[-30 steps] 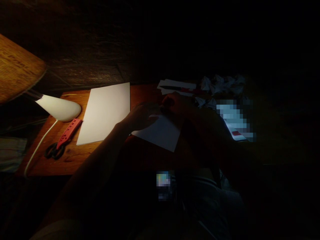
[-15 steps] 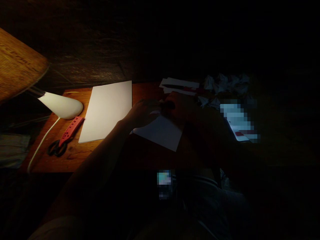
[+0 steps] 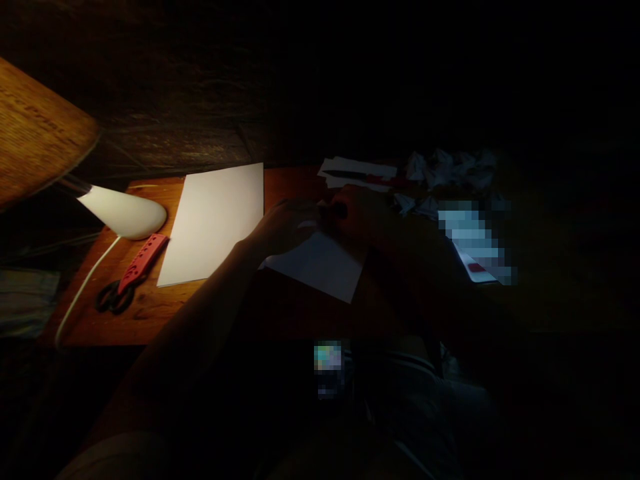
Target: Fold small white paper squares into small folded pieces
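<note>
A sheet of white paper (image 3: pixel 317 263) lies at the middle of the dim wooden table, its near corner pointing toward me. My left hand (image 3: pixel 287 220) grips the far left part of it, fingers bent over a raised fold. Close against it, my right hand (image 3: pixel 357 210) is closed at the same far corner, deep in shadow. The fingertips meet there, and the exact fold is too dark to make out. Left of my hands rests a larger stack of blank white paper (image 3: pixel 215 227), brightly lit.
A lamp with a wooden shade (image 3: pixel 45 133) and white base (image 3: pixel 125 213) stands left, beside scissors in a red cover (image 3: pixel 143 263). Behind my hands, a dark knife (image 3: pixel 345 174) lies on paper pieces (image 3: pixel 367 167). Folded paper shapes (image 3: pixel 440 170) and a lit phone (image 3: pixel 470 240) are right.
Both hands stay at the paper's far corner, with hardly any visible movement. The whole view has shifted very slightly.
</note>
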The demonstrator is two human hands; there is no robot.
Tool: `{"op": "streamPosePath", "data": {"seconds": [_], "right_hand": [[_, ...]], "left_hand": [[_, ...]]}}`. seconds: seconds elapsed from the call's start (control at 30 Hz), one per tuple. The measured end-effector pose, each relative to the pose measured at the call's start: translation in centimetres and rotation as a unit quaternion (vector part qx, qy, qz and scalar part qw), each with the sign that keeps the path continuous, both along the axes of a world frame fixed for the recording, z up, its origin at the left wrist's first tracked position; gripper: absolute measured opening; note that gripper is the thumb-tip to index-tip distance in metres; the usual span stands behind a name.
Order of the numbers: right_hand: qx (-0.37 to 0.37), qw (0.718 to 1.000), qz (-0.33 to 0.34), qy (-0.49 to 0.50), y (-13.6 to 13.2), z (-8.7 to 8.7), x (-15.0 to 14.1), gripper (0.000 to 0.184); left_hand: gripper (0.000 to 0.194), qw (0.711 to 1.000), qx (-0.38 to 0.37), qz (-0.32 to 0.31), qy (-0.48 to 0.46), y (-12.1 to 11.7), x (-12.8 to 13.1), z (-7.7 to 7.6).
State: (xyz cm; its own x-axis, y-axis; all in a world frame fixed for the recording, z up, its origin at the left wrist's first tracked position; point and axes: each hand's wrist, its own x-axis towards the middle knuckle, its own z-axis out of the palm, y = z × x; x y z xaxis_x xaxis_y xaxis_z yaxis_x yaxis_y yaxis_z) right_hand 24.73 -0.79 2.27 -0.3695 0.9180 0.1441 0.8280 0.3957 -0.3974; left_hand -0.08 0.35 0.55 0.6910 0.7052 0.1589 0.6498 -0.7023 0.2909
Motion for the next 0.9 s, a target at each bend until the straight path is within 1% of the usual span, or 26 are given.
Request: {"op": "streamPosePath", "data": {"seconds": [0.1, 0.23, 0.37, 0.57, 0.77, 0.9], "right_hand": [[0.004, 0.999, 0.0, -0.033, -0.7, 0.7, -0.7, 0.024], [0.002, 0.999, -0.013, -0.039, -1.1, 1.0, -1.2, 0.023], [-0.01, 0.999, -0.034, -0.036, -1.0, 0.9, -1.1, 0.022], [-0.006, 0.998, -0.054, 0.01, -0.9, 0.4, -1.0, 0.016], [-0.018, 0.997, -0.071, 0.029, -0.4, -0.2, -0.9, 0.011], [-0.033, 0.997, -0.069, 0.032, -0.6, 0.1, -0.9, 0.012]], "left_hand": [[0.027, 1.0, -0.001, 0.004, 0.007, 0.0, 0.1, 0.2], [0.025, 1.0, -0.002, 0.012, 0.014, 0.0, 0.2, 0.3], [0.025, 1.0, -0.002, 0.012, 0.017, 0.0, 0.2, 0.3], [0.028, 1.0, -0.011, 0.008, 0.005, 0.0, 0.2, 0.4], [0.031, 1.0, -0.009, 0.009, -0.012, 0.2, 0.1, -0.1], [0.034, 1.0, -0.007, 0.021, -0.01, 0.2, 0.1, -0.2]]}}
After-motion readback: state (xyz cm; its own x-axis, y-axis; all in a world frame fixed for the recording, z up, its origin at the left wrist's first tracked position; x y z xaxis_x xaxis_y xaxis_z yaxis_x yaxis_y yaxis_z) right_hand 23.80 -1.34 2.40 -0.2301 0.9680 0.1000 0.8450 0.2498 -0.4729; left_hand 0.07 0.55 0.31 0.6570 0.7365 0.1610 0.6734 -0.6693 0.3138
